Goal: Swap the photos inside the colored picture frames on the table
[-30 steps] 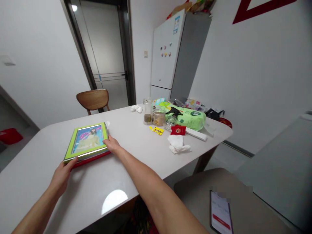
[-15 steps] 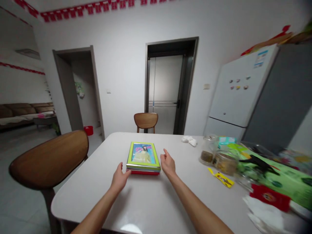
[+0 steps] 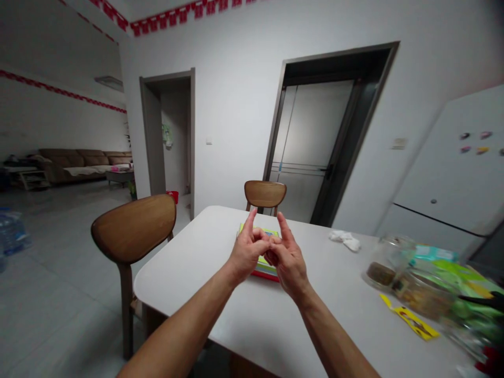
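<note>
Tabletop (image 3: 189,257): white and smooth, with rounded far-left and near-left corners.
Left hand (image 3: 244,254): released and raised above the tabletop; one finger pointed upward while others bent inward, touching the right hand (image 3: 290,262).
Right hand: likewise released and raised, one finger upright, the rest partly curled; the fingers of both met in front of the green frame (image 3: 264,264).
Green frame: lay flat, set in from the far edge and closer to the left edge than the glassware was; the hands hid most of it, and whether either touched it could not be told.
Red object (image 3: 266,276): lay directly under the green frame, showing as a thin strip on the side facing the near edge.
White tissue (image 3: 344,240): crumpled, close to the far edge, to the right of the green frame.
Tall jar (image 3: 384,268): clear and upright, with dark contents at its bottom.
Round container (image 3: 423,294): clear, with tan contents, just beside the tall jar.
Yellow packet (image 3: 415,321): lay on the near-edge side of the round container.
Green package (image 3: 462,274): blurred, beside the round container.
Far chair (image 3: 265,193): stood beyond the far edge, its back of brown wood.
Side chair (image 3: 134,228): similar, beside the left edge.
</note>
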Demonstrator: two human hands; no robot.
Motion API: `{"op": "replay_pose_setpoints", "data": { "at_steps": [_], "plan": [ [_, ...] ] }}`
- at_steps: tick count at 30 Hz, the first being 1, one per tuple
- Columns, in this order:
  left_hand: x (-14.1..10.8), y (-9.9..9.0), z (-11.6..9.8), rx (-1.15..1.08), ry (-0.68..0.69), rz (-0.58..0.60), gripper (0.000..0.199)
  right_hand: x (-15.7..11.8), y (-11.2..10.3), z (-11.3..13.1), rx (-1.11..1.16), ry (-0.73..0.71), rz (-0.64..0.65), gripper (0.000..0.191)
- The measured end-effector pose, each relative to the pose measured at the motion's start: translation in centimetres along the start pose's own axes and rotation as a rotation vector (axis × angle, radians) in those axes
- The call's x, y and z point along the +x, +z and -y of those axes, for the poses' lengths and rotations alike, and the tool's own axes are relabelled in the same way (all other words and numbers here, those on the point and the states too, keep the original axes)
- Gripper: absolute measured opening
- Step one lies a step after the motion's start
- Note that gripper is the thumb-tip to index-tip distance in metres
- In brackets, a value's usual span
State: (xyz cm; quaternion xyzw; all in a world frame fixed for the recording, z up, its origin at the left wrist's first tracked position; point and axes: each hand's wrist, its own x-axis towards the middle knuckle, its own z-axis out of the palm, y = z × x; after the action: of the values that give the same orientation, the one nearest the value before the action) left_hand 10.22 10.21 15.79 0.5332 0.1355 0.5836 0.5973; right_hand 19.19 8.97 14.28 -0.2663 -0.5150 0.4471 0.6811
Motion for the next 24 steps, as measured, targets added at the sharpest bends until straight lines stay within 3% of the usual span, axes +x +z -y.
{"op": "replay_pose_setpoints", "data": {
  "at_steps": [3,6,10,14,16,21,24],
  "plan": [
    [0.0,-0.7,0.6,-0.004,-0.062,-0.073,0.076,0.0,-0.5,-0.6,0.015,0.048,-0.050,0.061],
    [0.7,-1.0,0.5,0.004,-0.179,-0.123,0.036,0.7,-0.7,-0.5,0.062,0.113,-0.145,0.028],
    [1.3,-0.8,0.3,0.026,-0.359,-0.058,0.067,1.6,-0.3,0.4,0.090,0.284,-0.191,0.054],
    [1.4,-0.5,0.4,0.041,-0.459,-0.057,0.072,1.7,0.2,0.7,0.005,0.325,-0.136,0.058],
    [1.4,-0.7,0.7,0.048,-0.495,-0.082,0.072,1.8,-0.2,0.0,-0.138,0.313,-0.123,0.058],
    [0.6,-3.0,3.5,0.058,-0.562,-0.247,0.065,2.3,-3.1,-4.1,-1.070,0.118,-0.091,0.049],
    [-0.8,-4.8,6.1,0.037,-0.628,-0.366,0.054,2.0,-5.1,-6.4,-1.235,0.056,-0.044,0.024]
  ]
}}
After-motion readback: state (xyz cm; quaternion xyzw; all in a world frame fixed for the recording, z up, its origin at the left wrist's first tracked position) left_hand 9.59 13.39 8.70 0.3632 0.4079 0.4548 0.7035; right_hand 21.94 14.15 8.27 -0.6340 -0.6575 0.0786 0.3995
